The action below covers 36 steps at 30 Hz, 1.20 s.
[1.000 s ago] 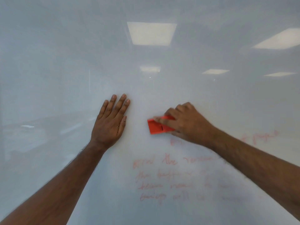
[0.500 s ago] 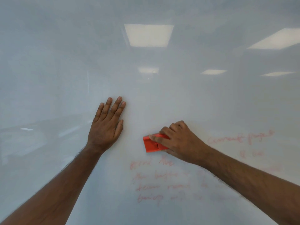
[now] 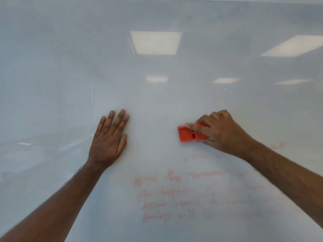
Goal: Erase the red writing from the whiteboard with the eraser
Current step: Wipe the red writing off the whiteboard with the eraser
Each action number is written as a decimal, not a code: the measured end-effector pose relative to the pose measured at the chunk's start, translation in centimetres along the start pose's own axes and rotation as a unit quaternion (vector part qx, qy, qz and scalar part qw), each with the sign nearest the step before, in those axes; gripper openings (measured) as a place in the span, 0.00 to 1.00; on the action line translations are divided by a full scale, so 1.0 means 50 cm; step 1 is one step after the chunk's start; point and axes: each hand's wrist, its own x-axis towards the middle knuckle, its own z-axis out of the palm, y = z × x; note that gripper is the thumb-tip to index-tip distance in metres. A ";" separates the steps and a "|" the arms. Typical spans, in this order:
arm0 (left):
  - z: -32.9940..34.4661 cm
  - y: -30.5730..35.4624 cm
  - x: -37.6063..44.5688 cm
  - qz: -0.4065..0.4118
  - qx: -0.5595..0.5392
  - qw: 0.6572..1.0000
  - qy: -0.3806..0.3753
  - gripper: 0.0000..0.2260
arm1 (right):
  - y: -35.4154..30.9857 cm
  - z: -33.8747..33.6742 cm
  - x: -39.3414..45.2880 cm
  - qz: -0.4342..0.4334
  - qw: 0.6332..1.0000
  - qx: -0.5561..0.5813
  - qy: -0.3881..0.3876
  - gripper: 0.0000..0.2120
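Note:
A glossy whiteboard (image 3: 157, 102) fills the view. Faded red writing (image 3: 167, 194) runs in several lines across its lower middle and right, with a fainter line just under my right hand and a smudged bit at the far right. My right hand (image 3: 222, 131) grips an orange-red eraser (image 3: 187, 135) and presses it flat on the board above the writing. My left hand (image 3: 110, 138) lies flat on the board to the left, fingers together and pointing up, holding nothing. My right forearm covers part of the writing.
Ceiling light panels (image 3: 155, 42) reflect in the board's upper half. The board's top edge (image 3: 209, 0) shows along the top of the view.
My right hand slid the eraser down and left, then up and to the right. A line of red writing under it looks fainter. My left hand stayed flat in place.

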 end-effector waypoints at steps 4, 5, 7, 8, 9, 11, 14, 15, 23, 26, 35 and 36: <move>-0.001 0.001 -0.001 -0.004 -0.001 1.000 -0.005 0.29 | 0.028 -0.007 0.050 0.095 0.995 0.033 0.027 0.34; -0.001 0.003 -0.001 -0.006 -0.003 1.000 -0.007 0.29 | 0.023 -0.004 0.056 0.101 0.993 0.044 0.031 0.33; 0.000 0.007 -0.002 -0.012 -0.006 1.000 -0.009 0.29 | 0.005 0.001 0.062 0.091 0.994 0.053 0.035 0.33; 0.002 0.008 -0.003 -0.016 -0.007 1.000 -0.009 0.30 | -0.008 0.004 0.060 0.078 0.995 0.052 0.035 0.34; 0.003 0.009 -0.005 -0.019 -0.007 1.000 -0.008 0.30 | -0.021 0.007 0.057 0.062 0.996 0.049 0.034 0.34; 0.006 0.012 -0.006 -0.021 -0.006 1.000 -0.007 0.30 | -0.049 0.019 0.040 0.026 0.998 0.050 0.033 0.34; 0.007 0.020 -0.009 -0.030 -0.008 0.999 -0.006 0.30 | -0.088 0.040 0.001 -0.031 0.998 0.051 0.017 0.32; 0.006 0.021 -0.009 -0.034 -0.009 0.999 -0.007 0.30 | -0.098 0.048 -0.016 -0.050 0.997 0.051 0.011 0.30; 0.002 0.037 -0.011 -0.051 -0.014 0.998 -0.017 0.31 | -0.055 0.066 -0.137 -0.135 0.989 0.046 -0.038 0.26; 0.000 0.047 -0.011 -0.059 -0.013 0.998 -0.025 0.32 | -0.003 0.048 -0.136 -0.109 0.993 0.044 -0.015 0.26; -0.006 0.071 0.040 0.016 0.015 0.997 -0.075 0.35 | 0.073 0.008 -0.021 0.050 0.998 0.035 0.023 0.31; -0.005 0.081 0.051 0.011 0.015 0.997 -0.075 0.35 | 0.064 0.009 -0.007 0.057 0.997 0.041 0.026 0.32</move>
